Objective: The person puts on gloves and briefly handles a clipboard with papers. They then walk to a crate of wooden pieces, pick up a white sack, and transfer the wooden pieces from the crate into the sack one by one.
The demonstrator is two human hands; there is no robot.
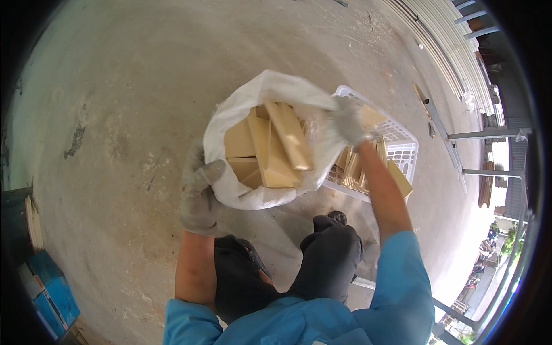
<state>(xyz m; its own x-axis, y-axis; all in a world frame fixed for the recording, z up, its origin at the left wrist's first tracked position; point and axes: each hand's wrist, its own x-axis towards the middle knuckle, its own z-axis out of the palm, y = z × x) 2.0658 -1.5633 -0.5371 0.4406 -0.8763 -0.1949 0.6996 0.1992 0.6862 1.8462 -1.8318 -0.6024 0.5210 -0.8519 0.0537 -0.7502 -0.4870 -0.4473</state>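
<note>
A white woven sack (247, 198) stands wide-mouthed in front of my legs, with several pale yellow-brown flat pieces, like cut board, (277, 146) lying at angles inside. At its left rim, my left hand (198, 198) in a grey glove is closed on the sack's edge, thumb on the near side. My gloved right hand (348, 123) is at the right rim, where the white fabric is drawn out toward it; motion blurs its fingers, but it appears to grip the edge. Beneath my right forearm stands a white plastic basket (411, 158) holding more such pieces (352, 167).
Bare concrete floor (144, 75) surrounds the sack. Long pale strips (437, 46) lie stacked at the far right, near metal bars (483, 135). A blue box (54, 296) sits at the lower left. My knees and shoes are close below the sack.
</note>
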